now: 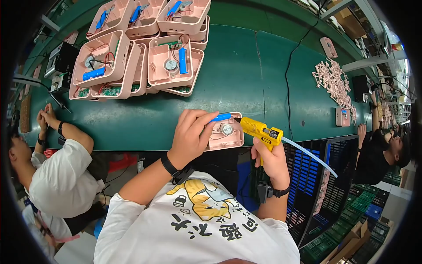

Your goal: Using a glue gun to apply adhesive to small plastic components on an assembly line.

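The open pink housing sits at the green surface's near edge. Left hand, left of the housing: grip closed on the blue cell at the housing's far side. Right hand, right of the housing: grip wrapped around the yellow glue gun, nozzle at the housing's far right corner.

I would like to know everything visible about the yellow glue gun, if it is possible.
The glue gun has a yellow, plastic-looking body with a dark nozzle tip and a dark label near its rear. A pale, translucent glue stick juts from its back, extending rightward. The right hand grips its handle. Its nozzle points left, at the upper right part of a pink housing, close to a blue cylinder; whether the tip touches either is unclear.
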Motion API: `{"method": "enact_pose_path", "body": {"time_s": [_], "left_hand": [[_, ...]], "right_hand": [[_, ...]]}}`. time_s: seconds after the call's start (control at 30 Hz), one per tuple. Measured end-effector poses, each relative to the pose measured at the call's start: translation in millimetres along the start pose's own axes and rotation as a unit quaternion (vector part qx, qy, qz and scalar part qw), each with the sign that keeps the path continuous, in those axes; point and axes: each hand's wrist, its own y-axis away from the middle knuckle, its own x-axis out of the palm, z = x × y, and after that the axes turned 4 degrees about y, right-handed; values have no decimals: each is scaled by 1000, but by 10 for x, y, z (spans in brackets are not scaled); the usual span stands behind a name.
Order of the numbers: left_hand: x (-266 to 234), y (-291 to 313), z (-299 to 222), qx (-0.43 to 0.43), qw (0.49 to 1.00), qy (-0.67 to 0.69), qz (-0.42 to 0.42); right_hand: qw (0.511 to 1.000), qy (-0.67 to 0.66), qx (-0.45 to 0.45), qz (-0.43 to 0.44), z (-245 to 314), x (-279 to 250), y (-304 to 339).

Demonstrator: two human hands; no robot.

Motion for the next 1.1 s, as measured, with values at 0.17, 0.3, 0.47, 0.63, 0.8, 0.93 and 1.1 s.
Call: {"method": "enact_pose_path", "body": {"time_s": [0.17, 0.3, 0.47, 0.63, 0.8, 0.93, 1.1], "left_hand": [[28, 28, 34, -22, 999, 27, -6], [45, 18, 34, -16, 1000, 14, -8], [-7, -15, -4, -5, 1000, -10, 25], [-19, -78, -114, -39, 998, -50, -23], [-16, -55, -13, -95, 994, -13, 57], [-24, -131, -1, -202, 976, 26, 81], [-20, -158, 111, -176, 977, 42, 113]], "right_hand": [[1000, -7, 9, -13, 3, 4, -6], [1000, -11, 1, -4, 34, -33, 22], [1000, -4, 14, 8, -43, -129, 39], [998, -59, -27, -4, -1, -93, 12], [998, -48, -17, 24, -12, -74, -78], [999, -20, 30, 6, 29, -79, -97], [1000, 26, 2, 2, 10, -79, -21]]}}
